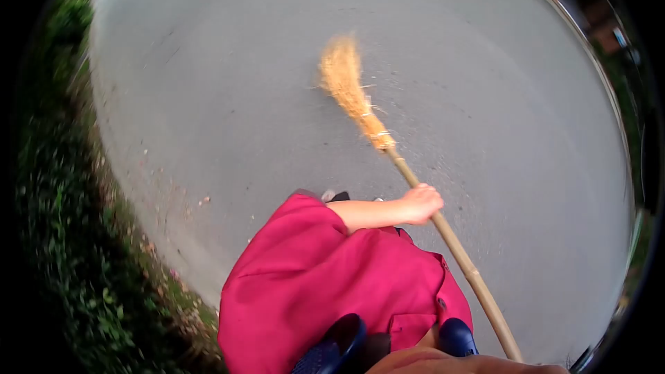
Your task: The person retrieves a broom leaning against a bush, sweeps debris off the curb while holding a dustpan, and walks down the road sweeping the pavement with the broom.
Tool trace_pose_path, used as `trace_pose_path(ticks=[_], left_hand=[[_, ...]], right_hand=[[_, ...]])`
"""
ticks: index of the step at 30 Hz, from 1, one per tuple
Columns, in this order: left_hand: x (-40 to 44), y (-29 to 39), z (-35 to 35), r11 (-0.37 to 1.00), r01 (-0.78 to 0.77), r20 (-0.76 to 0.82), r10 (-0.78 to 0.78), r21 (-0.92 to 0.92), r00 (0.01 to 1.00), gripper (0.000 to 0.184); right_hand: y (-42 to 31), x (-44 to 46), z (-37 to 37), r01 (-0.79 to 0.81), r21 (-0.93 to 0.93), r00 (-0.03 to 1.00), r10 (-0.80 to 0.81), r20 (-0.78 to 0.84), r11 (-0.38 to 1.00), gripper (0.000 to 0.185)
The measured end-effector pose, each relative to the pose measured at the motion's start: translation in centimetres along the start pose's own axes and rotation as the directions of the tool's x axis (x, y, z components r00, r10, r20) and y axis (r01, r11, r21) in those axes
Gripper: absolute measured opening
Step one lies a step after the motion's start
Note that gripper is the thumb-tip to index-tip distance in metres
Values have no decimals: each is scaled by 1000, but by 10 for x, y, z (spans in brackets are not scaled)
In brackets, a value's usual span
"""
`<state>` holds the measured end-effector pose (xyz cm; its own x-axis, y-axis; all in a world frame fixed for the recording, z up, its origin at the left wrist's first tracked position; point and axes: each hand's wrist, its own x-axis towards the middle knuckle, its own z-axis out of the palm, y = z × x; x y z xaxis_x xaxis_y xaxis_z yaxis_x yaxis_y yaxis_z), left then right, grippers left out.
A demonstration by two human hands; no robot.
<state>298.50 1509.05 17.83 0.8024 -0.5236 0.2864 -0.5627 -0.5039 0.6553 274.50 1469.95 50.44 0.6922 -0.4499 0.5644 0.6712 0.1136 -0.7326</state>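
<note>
My left hand (422, 203) is wrapped around the bamboo handle of a straw broom (374, 126), partway down its length. The arm reaches across the front of my red shirt. Ahead of me, the broom's bristle head lies over the grey pavement (242, 76), its tip smeared by motion. From there the handle slants down to the lower right. At the bottom edge, skin of my right arm or hand (485, 366) crosses in front of the handle's upper end. Its fingers are hidden, so their grip cannot be made out.
Dark green shrubs (62, 263) border the pavement on the left, with dry leaves and litter (166, 201) along that edge. A curb (582, 34) curves along the right side, with blurred objects beyond it. Blue straps (339, 343) show at my chest.
</note>
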Motion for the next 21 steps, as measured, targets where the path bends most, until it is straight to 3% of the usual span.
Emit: trace_pose_path(ticks=[1,3,5,6,7,8,9,10,12,14,16,17,18,21], left_hand=[[-4,-10,-28,987,140,30,-143,81,989,10],[-36,-38,-73,915,347,-19,-351,207,936,11],[-84,-76,-122,747,533,22,-588,396,808,15],[-176,-176,-145,623,664,80,-752,414,655,16],[-226,-215,-176,560,707,105,-810,432,578,17],[-270,-260,-196,470,763,103,-873,443,477,18],[-305,-275,-228,443,785,14,-874,432,485,17],[-320,-281,-261,383,839,-2,-909,386,416,17],[-322,-293,-305,393,831,-70,-889,394,453,16],[-298,-284,-336,439,804,-153,-834,401,531,16],[-242,-301,-370,525,778,-242,-751,346,615,17],[-208,-302,-384,615,733,-280,-678,290,680,19],[-172,-308,-404,666,693,-295,-628,274,720,19],[-66,-348,-439,824,515,-418,-392,237,820,17]], right_hand=[[34,35,-5,-57,107,995,48,82,993,28],[109,77,35,-285,312,921,349,-171,906,33],[182,81,118,-469,185,880,474,16,864,34],[300,4,201,-623,137,781,623,49,770,33],[330,-9,251,-768,214,635,763,124,604,28],[363,-24,301,-802,185,598,769,226,568,26],[386,-37,355,-830,156,556,765,324,536,25],[407,-35,388,-839,188,543,760,358,511,24],[428,-23,443,-870,227,494,762,419,438,24],[409,-4,445,-830,319,557,714,424,458,26],[414,35,465,-724,420,690,586,425,547,30],[392,58,476,-665,477,745,553,374,574,33],[385,84,478,-665,517,747,474,467,538,31],[358,160,482,-493,582,857,245,453,647,27]])
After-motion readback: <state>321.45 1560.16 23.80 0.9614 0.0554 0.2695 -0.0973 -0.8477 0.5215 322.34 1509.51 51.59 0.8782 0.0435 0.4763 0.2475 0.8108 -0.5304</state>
